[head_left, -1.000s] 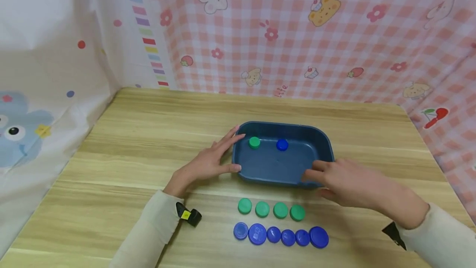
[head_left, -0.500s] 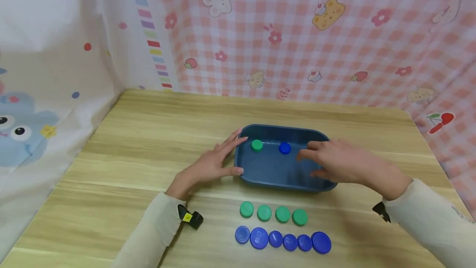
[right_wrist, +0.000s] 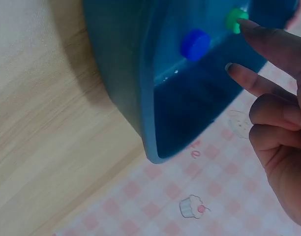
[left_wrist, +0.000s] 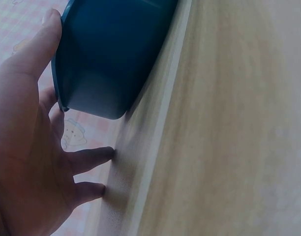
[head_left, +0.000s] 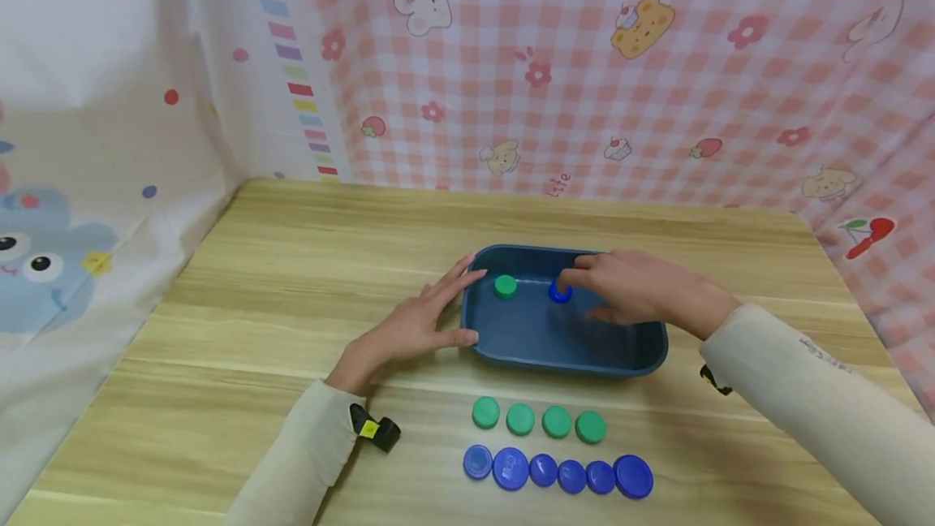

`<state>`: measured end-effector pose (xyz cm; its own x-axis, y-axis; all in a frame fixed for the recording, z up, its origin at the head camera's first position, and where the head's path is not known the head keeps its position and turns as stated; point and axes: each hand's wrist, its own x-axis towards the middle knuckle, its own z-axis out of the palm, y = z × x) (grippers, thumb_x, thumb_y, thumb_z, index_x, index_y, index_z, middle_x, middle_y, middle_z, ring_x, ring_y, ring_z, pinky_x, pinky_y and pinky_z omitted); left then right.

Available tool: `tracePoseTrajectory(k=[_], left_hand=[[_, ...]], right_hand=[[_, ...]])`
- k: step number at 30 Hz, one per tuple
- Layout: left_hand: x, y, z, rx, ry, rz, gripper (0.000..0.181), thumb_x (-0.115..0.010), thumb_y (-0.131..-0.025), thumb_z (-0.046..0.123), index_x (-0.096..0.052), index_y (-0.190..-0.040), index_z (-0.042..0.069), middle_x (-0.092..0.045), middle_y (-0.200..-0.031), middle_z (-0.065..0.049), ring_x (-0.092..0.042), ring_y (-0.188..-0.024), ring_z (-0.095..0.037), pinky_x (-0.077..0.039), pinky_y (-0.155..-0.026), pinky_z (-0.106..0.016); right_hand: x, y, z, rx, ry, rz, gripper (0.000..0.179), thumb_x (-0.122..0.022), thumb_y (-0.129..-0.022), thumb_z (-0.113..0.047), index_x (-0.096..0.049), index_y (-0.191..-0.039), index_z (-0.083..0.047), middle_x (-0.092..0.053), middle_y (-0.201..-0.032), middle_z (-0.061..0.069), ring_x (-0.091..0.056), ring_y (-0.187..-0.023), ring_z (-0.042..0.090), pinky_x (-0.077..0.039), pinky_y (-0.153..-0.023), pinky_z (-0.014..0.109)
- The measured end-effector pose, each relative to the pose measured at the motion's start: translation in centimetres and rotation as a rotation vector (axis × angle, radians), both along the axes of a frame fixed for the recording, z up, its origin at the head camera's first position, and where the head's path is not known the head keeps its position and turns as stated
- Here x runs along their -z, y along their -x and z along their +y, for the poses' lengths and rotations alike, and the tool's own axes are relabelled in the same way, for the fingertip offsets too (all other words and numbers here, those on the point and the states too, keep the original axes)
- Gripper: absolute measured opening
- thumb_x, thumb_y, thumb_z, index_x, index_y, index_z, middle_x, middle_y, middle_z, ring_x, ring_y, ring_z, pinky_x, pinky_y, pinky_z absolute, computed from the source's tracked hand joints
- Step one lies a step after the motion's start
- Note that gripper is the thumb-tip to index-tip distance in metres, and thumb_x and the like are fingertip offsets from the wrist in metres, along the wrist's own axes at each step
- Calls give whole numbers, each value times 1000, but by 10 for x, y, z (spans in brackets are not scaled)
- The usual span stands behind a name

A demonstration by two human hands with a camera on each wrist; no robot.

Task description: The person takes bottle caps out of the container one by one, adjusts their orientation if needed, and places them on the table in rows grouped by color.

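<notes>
A dark blue plastic basin [head_left: 536, 337] stands on the table, with a green bottle cap [head_left: 505, 286] and a blue bottle cap [head_left: 558, 296] on its floor. At the basin's left end my left hand [head_left: 411, 326] touches the rim, thumb near the front and fingers toward the back. My right hand [head_left: 639, 286] reaches in from the right, its index fingertip overlapping the blue cap in the head view. The right wrist view shows thumb and index finger [right_wrist: 254, 81] spread apart, nothing between them, the other fingers bent.
In front of the basin lie a row of green caps [head_left: 520, 420] and, nearer, a row of blue caps [head_left: 510, 469] of mixed sizes. A checked pink cloth [head_left: 467, 63] hangs behind the wooden table [head_left: 292, 266], a white one [head_left: 109, 47] at left.
My right hand has moved from the basin's front right rim inward and left, over to the blue cap. My left hand keeps its place at the rim.
</notes>
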<state>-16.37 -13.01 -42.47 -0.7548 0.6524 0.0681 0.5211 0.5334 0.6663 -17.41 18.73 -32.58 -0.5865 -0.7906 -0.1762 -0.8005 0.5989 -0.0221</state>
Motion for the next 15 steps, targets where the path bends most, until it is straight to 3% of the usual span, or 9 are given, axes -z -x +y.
tracePoseTrajectory(k=[15], left_hand=[[1, 1, 0, 2, 0, 9, 81, -56, -87, 61, -15, -153, 38, 7, -158, 17, -20, -142, -24, -19, -107, -62]], right_hand=[[23, 28, -12, 91, -107, -39, 45, -79, -81, -24, -63, -121, -12, -64, -107, 12, -64, -89, 28, -53, -77, 45]])
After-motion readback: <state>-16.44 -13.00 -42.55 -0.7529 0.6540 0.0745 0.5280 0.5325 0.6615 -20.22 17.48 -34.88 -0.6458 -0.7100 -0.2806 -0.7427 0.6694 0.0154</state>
